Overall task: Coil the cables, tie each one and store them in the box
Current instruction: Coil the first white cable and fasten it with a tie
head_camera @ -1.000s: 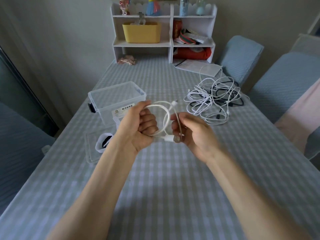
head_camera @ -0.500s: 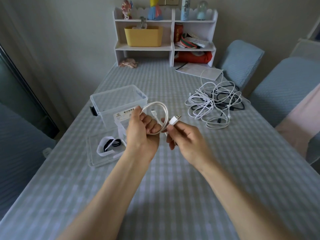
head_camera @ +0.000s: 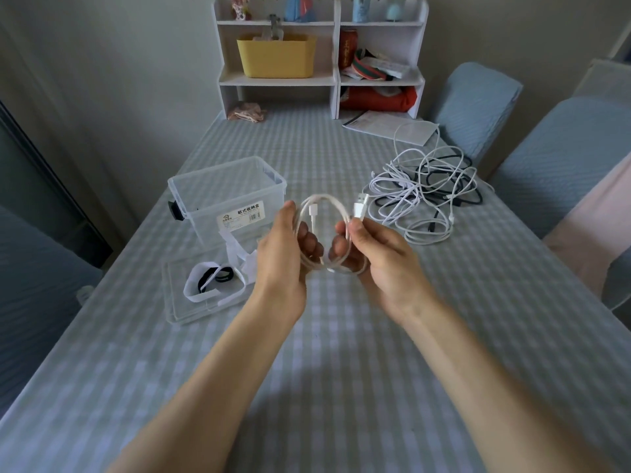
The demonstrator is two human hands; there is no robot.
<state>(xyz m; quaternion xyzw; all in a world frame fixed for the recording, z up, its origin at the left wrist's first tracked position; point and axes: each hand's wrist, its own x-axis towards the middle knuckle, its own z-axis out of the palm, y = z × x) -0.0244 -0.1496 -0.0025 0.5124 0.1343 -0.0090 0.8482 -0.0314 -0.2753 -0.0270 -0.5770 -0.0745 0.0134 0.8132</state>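
Your left hand (head_camera: 285,257) and right hand (head_camera: 379,257) both grip a coiled white USB cable (head_camera: 327,233) above the checked tablecloth (head_camera: 341,336), just right of the clear storage box (head_camera: 227,196); tangled cables (head_camera: 423,192) lie beyond.

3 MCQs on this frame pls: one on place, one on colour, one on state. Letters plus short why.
1. Where is the clear storage box?
A. On the shelf
B. On the table, on the left hand's side
C. On a chair

2. What colour is the coiled cable held in both hands?
A. White
B. Black
C. Red

3. What state is the box in?
A. Lid on
B. Tipped over
C. Open, its lid flat on the table in front of it

Answers: B, the box stands on the checked table beyond the left hand. A, the loop between the left hand and right hand is white. C, the top is open and the lid lies beside it.
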